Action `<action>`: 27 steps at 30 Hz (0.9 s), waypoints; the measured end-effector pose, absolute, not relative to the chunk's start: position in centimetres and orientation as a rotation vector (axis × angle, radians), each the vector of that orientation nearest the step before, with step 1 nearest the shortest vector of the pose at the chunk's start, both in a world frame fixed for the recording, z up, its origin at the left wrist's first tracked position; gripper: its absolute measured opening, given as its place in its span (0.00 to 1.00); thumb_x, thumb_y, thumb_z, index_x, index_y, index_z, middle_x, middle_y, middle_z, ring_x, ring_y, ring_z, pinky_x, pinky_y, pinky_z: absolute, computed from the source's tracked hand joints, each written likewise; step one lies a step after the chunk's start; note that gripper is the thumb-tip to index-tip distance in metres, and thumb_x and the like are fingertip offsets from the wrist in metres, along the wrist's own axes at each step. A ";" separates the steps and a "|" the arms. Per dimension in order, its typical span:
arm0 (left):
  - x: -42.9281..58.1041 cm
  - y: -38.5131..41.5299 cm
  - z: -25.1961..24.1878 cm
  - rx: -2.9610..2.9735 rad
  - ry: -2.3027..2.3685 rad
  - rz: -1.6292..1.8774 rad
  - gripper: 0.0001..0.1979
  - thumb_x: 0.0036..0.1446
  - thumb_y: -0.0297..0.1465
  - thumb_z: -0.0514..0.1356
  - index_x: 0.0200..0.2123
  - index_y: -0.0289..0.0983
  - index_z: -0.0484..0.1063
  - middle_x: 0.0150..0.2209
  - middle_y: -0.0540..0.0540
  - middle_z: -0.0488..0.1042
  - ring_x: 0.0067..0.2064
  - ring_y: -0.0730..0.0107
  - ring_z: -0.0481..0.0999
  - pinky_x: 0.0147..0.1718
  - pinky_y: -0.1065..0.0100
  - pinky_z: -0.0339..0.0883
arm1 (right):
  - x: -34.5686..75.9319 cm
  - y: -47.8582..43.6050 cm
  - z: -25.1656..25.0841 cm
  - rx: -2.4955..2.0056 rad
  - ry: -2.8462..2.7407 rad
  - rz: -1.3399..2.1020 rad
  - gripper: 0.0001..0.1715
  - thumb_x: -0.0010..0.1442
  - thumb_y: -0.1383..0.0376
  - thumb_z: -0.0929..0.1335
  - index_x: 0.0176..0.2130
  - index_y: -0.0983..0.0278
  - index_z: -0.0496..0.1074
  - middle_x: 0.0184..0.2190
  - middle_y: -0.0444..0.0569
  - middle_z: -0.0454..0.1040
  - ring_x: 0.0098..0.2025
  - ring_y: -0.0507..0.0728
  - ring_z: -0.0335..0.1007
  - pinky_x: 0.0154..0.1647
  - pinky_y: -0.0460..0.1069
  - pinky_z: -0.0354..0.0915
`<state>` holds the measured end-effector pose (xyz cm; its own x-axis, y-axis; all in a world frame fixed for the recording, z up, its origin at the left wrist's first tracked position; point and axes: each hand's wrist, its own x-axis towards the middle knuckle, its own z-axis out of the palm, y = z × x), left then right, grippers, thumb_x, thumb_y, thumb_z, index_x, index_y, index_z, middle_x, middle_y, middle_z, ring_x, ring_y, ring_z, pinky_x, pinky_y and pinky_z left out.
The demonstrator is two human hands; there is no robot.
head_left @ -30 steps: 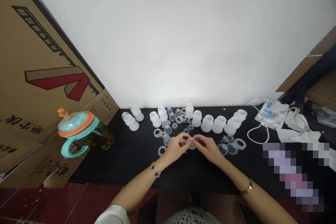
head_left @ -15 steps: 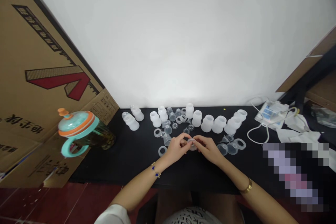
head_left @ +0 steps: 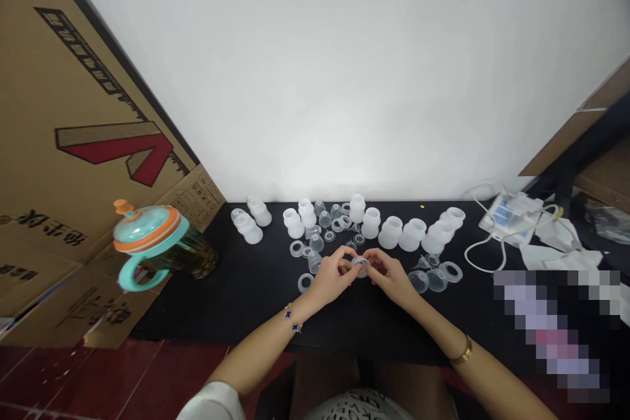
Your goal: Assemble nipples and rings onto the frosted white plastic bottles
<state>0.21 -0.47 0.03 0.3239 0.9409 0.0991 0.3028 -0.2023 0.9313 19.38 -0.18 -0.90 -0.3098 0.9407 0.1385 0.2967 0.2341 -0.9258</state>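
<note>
Between the fingers of both hands is a translucent collar ring (head_left: 361, 265) with a clear part in its middle, partly hidden by the fingertips. My left hand (head_left: 338, 270) pinches its left side. From the right, my right hand (head_left: 388, 272) grips the opposite edge with thumb and fingers. Loose rings (head_left: 306, 283) and clear dome-shaped caps (head_left: 314, 263) lie left of and behind my hands. More clear caps (head_left: 436, 279) and a ring (head_left: 451, 272) rest to the right. White bottle bodies (head_left: 391, 233) with open tops stand in a row behind.
Two capped baby bottles (head_left: 247, 228) stand apart at the back left. A large teal-lidded jug (head_left: 152, 243) with a handle is beside a cardboard box (head_left: 98, 144). At right lie a white cable (head_left: 473, 256) and crumpled paper (head_left: 558, 256). A wall (head_left: 344, 79) closes off the back.
The ring between my hands has tilted, so its open face shows more. My fingers have shifted slightly around it. The whole view has moved a little; the other items stay put.
</note>
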 end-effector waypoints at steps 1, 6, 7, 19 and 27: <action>0.2 -0.5 0.0 1.712 1.129 0.895 0.16 0.63 0.45 0.58 0.44 0.39 0.67 0.23 0.53 0.74 0.21 0.72 0.73 0.22 0.74 0.62 | 19.4 -0.2 -1.0 -1.152 -1.759 1.083 0.12 0.65 0.56 0.66 0.42 0.61 0.71 0.28 0.44 0.75 0.26 0.53 0.70 0.25 0.45 0.66; 0.2 -0.5 0.1 1.746 1.130 0.888 0.15 0.63 0.44 0.58 0.44 0.39 0.67 0.22 0.54 0.74 0.21 0.72 0.73 0.23 0.74 0.63 | 19.3 -0.2 -1.0 -1.150 -1.768 1.079 0.11 0.65 0.57 0.66 0.41 0.61 0.70 0.27 0.43 0.75 0.26 0.53 0.69 0.25 0.45 0.66; 0.2 -0.5 0.1 1.748 1.132 0.889 0.15 0.63 0.44 0.58 0.44 0.39 0.67 0.22 0.54 0.73 0.21 0.72 0.73 0.23 0.73 0.62 | 19.3 -0.2 -1.0 -1.151 -1.768 1.074 0.11 0.64 0.57 0.66 0.41 0.61 0.70 0.26 0.43 0.74 0.26 0.53 0.69 0.25 0.45 0.66; 0.3 -0.5 0.3 1.762 1.107 0.880 0.14 0.63 0.43 0.58 0.44 0.39 0.68 0.21 0.54 0.73 0.21 0.73 0.72 0.22 0.74 0.60 | 19.3 -0.3 -0.6 -1.162 -1.775 1.073 0.09 0.63 0.58 0.66 0.39 0.61 0.69 0.25 0.42 0.73 0.25 0.53 0.69 0.23 0.45 0.65; 0.2 -0.6 0.4 1.775 1.093 0.880 0.14 0.63 0.42 0.58 0.44 0.39 0.68 0.22 0.54 0.73 0.21 0.73 0.72 0.22 0.74 0.60 | 19.3 -0.3 -0.4 -1.152 -1.759 1.116 0.06 0.61 0.60 0.67 0.38 0.60 0.69 0.25 0.41 0.73 0.24 0.52 0.69 0.23 0.45 0.64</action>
<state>0.23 -0.62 0.43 0.3703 0.9201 0.1274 0.3210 -0.2555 0.9120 19.25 -0.32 -0.42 -0.3201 0.9399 0.1186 0.2934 0.2173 -0.9310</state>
